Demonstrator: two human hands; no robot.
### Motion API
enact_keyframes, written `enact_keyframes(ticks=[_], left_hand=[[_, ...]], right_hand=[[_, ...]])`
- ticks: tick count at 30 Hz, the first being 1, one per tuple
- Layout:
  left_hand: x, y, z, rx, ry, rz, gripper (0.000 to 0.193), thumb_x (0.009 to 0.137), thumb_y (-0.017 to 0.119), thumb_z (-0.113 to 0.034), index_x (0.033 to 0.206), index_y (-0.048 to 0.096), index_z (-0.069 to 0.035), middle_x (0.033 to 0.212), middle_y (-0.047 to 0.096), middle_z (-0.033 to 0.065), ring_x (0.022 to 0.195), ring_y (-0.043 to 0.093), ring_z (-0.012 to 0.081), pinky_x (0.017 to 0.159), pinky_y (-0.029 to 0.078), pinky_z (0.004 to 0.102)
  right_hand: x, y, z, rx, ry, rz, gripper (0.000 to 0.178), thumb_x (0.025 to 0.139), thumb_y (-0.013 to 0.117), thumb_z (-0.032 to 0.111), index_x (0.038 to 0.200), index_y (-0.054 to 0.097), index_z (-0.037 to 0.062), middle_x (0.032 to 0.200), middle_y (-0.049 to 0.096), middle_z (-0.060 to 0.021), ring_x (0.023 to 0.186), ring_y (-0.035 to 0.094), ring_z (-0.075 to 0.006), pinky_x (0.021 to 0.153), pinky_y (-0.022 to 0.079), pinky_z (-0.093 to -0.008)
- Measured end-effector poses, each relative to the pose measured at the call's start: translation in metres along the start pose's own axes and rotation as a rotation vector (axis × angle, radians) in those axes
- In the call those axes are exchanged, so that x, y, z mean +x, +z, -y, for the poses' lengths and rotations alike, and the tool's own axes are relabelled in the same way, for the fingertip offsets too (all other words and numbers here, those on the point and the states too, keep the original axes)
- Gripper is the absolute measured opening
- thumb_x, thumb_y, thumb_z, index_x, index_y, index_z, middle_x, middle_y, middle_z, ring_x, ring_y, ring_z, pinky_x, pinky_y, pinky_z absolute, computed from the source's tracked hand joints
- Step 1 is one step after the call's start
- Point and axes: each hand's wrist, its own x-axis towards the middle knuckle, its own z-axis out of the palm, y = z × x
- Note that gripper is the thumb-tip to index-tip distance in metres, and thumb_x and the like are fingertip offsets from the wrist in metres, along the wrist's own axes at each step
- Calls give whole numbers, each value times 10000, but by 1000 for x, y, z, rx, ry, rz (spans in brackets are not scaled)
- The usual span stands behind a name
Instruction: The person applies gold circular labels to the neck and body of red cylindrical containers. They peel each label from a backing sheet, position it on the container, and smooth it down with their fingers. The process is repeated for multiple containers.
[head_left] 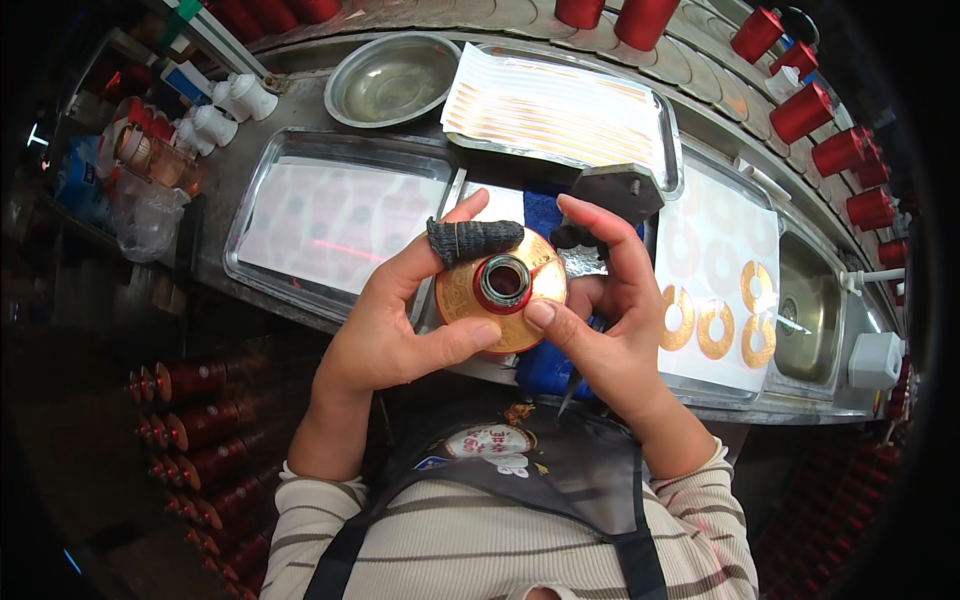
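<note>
Nearest to us is our own striped top under a dark apron [560, 490], and above it both hands meet on a gold disc [500, 292] with a round open core ringed in red and green at its middle. Our left hand [385, 325] is closed on the disc's left rim, thumb pressed against the lower edge, while the forefinger, wearing a dark knitted finger cot [472, 239], lies across the top of the disc. Our right hand [610, 320] grips the disc's right side, its thumb touching the lower right rim and its forefinger curved over the top. The disc is held up off the counter [250, 170], just in front of our chest. Right of the disc lies a white sheet with gold ring stickers [715, 325] in a steel tray. Left of the disc sits another steel tray [330, 215] holding a pale sheet. Beyond the disc, a third tray carries a sheet of gold strips [555, 105], with a round steel bowl [392, 80] to its left. Red spools [820, 130] stand in a row well beyond and right of the disc.
</note>
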Motion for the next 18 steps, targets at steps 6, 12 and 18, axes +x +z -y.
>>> enact_keyframes(ticks=[6,12,18], left_hand=[[2,0,2,-51,26,-29,574,875,720,-150,1409,574,3,1617,344,215,1469,377,271,1188,289,401],[-3,0,5,73,19,-109,503,907,628,-140,1373,587,44,1594,357,263,1439,420,310,1179,308,422],[-2,1,8,35,26,-127,524,855,715,-149,1343,625,18,1582,379,266,1470,377,330,1190,271,433]], right_hand=[[-3,-7,3,-98,-26,61,691,786,797,72,1414,509,46,1225,539,-58,584,412,1,537,344,-155],[1,-14,-5,-9,146,113,604,787,796,58,1349,575,31,1125,536,-23,584,405,6,552,354,-149],[5,-13,-1,50,165,103,525,792,784,34,1286,609,20,1089,544,-6,562,397,23,541,366,-141]])
